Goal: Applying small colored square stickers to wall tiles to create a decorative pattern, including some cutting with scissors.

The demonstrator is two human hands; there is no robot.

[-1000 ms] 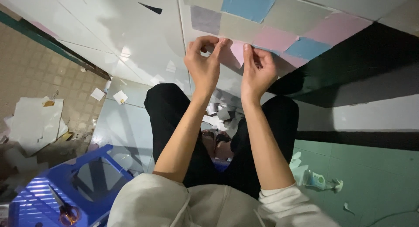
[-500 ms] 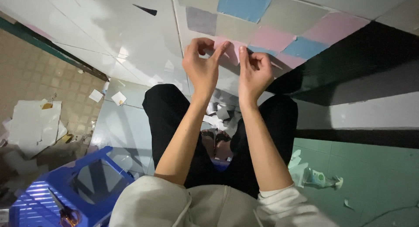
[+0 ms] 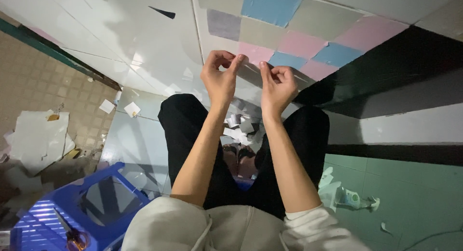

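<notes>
My left hand [image 3: 219,79] and my right hand [image 3: 277,87] are raised side by side in front of a wall patched with coloured paper squares [image 3: 270,7] in blue, pink, grey and beige. Both hands pinch with thumb and forefinger. A thin pale strip [image 3: 251,66], hard to make out, seems stretched between the two pinches. The fingertips sit just below a pink square [image 3: 255,53] and a blue square [image 3: 287,59]. My knees in black trousers [image 3: 188,120] are bent beneath the arms.
Torn paper scraps [image 3: 238,125] lie on the floor between my legs, above my feet [image 3: 238,161]. A blue plastic stool [image 3: 43,217] with orange-handled scissors [image 3: 72,237] stands at lower left. White sheets [image 3: 38,140] lie further left. Crumpled litter [image 3: 347,198] rests on the green floor.
Both hands have drawn slightly down and away from the pink square, with the fingertips closer together in a pinch. The view has shifted a little.
</notes>
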